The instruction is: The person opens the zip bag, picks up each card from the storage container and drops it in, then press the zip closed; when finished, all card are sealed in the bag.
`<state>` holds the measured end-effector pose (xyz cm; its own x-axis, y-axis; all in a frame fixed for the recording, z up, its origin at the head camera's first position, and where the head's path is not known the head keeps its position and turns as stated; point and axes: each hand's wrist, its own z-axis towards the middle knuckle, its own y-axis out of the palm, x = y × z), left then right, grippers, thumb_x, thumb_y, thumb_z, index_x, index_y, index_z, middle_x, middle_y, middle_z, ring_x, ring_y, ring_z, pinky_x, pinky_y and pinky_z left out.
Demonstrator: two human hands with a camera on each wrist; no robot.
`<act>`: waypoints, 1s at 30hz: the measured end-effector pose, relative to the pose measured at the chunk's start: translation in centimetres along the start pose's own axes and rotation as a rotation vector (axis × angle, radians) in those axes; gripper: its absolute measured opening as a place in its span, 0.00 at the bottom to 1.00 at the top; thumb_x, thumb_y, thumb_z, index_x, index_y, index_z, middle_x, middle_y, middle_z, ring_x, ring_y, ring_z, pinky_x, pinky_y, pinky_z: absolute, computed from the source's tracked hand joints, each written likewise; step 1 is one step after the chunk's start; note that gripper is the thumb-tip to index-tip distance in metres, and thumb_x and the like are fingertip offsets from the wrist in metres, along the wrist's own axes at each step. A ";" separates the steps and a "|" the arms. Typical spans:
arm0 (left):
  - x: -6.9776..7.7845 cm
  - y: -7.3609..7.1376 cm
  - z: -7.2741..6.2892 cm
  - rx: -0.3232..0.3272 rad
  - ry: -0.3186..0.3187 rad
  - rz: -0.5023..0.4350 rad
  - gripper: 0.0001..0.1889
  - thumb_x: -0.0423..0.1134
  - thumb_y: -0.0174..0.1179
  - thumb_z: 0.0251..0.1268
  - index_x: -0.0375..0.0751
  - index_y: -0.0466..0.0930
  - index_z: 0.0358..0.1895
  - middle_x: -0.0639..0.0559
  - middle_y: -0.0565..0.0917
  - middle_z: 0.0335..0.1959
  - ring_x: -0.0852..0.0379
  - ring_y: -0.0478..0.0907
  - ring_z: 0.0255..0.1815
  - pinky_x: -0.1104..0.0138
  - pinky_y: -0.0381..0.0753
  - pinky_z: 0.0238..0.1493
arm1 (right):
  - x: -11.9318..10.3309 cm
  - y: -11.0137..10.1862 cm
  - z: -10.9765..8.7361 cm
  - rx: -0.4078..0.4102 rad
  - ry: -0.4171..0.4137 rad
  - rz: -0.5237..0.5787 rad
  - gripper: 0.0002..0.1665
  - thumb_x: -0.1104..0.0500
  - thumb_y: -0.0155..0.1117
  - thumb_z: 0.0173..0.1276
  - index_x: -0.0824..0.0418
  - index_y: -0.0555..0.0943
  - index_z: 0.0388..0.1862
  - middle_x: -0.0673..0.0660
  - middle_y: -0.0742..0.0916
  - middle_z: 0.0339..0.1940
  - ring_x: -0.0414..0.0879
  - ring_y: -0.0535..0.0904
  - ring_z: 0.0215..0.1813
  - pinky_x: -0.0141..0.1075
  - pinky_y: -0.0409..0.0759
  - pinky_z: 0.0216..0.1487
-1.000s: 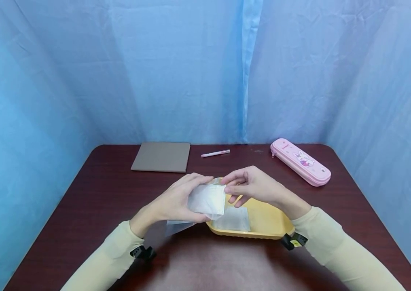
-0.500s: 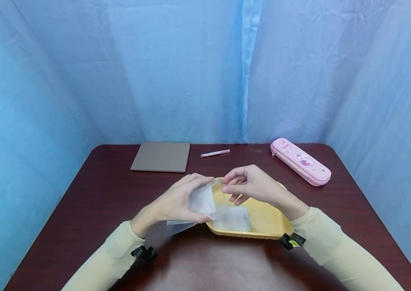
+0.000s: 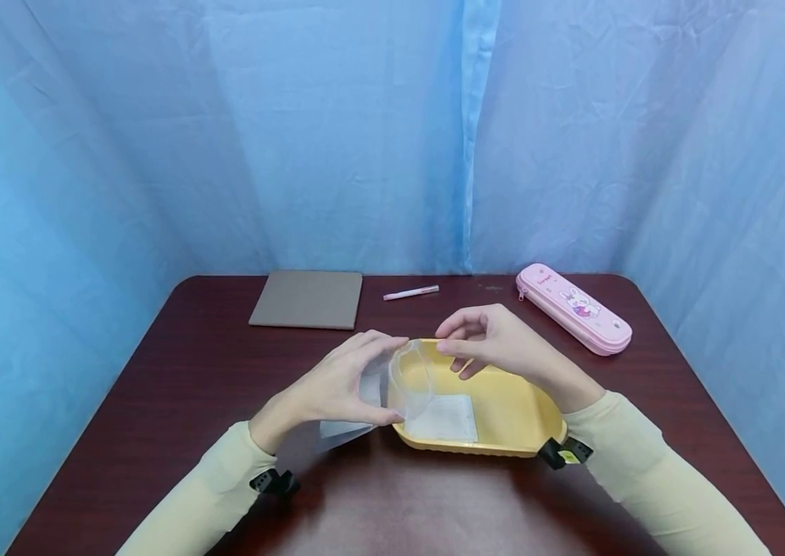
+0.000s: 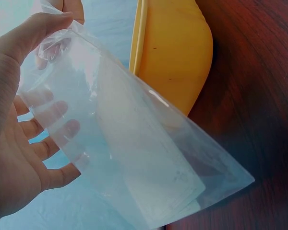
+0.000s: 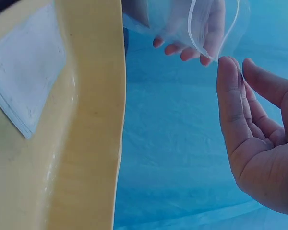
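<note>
My left hand [image 3: 347, 380] grips a clear plastic bag [image 4: 81, 120] near its mouth, between thumb and fingers. Flat white squares [image 4: 149, 158] lie stacked inside, down toward the lower corner. The bag's mouth gapes as a loop toward the right. Just beyond that rim is my right hand [image 3: 497, 344], its fingers loosely bent. A narrow gap separates thumb and index finger [image 5: 227, 96] in the right wrist view, with nothing visible between them. Below the hands stands a yellow tray [image 3: 514, 409], with a white square stack [image 3: 444, 418] lying at its left end.
A grey-brown flat board or notebook [image 3: 307, 300] lies at the back left of the dark wooden table [image 3: 177, 401]. Right of it is a white and pink pen [image 3: 411, 293]. A pink pencil case [image 3: 575, 309] sits at the back right. Blue curtains [image 3: 337, 139] surround the table.
White squares that reached up to the bag's mouth have slid down inside it, and the mouth now gapes. My right hand has drawn up and right from the rim; the left stays put.
</note>
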<state>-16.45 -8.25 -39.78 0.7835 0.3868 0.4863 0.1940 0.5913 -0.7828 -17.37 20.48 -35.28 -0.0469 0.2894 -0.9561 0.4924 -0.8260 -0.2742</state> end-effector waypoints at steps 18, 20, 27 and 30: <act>-0.7 -0.9 0.4 -0.019 -0.023 0.018 0.49 0.60 0.77 0.45 0.47 0.69 0.73 0.60 0.75 0.64 0.63 0.69 0.62 0.60 0.72 0.63 | 0.5 -2.7 1.5 -0.202 -0.102 -0.239 0.19 0.59 0.71 0.69 0.67 0.83 0.54 0.61 0.88 0.42 0.52 0.87 0.40 0.44 0.86 0.44; -0.8 -0.9 0.4 -0.020 -0.028 0.013 0.49 0.59 0.78 0.45 0.47 0.69 0.73 0.60 0.74 0.64 0.63 0.69 0.62 0.61 0.72 0.63 | 0.9 -2.8 1.8 -0.212 -0.084 -0.242 0.19 0.60 0.71 0.69 0.68 0.83 0.55 0.62 0.88 0.42 0.52 0.87 0.40 0.44 0.86 0.44; -0.3 -1.0 -1.4 -0.039 -0.075 0.018 0.49 0.60 0.77 0.45 0.47 0.70 0.73 0.60 0.75 0.63 0.64 0.69 0.62 0.61 0.73 0.61 | 2.4 -1.6 2.5 -0.302 -0.094 -0.271 0.19 0.60 0.71 0.69 0.70 0.82 0.55 0.57 0.88 0.40 0.49 0.86 0.37 0.44 0.86 0.43; -0.3 -1.5 -2.4 -0.027 -0.095 0.027 0.49 0.59 0.78 0.45 0.47 0.70 0.73 0.60 0.75 0.63 0.63 0.69 0.62 0.60 0.74 0.60 | 2.6 -1.0 3.3 -0.320 -0.115 -0.285 0.20 0.60 0.71 0.68 0.71 0.82 0.55 0.56 0.88 0.39 0.48 0.86 0.37 0.43 0.86 0.42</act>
<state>-15.54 -10.90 -39.68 0.7295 0.4680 0.4988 0.1907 0.5611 -0.8055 -20.83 20.48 -37.84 -0.3068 0.4133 -0.8573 0.6895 -0.5244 -0.4996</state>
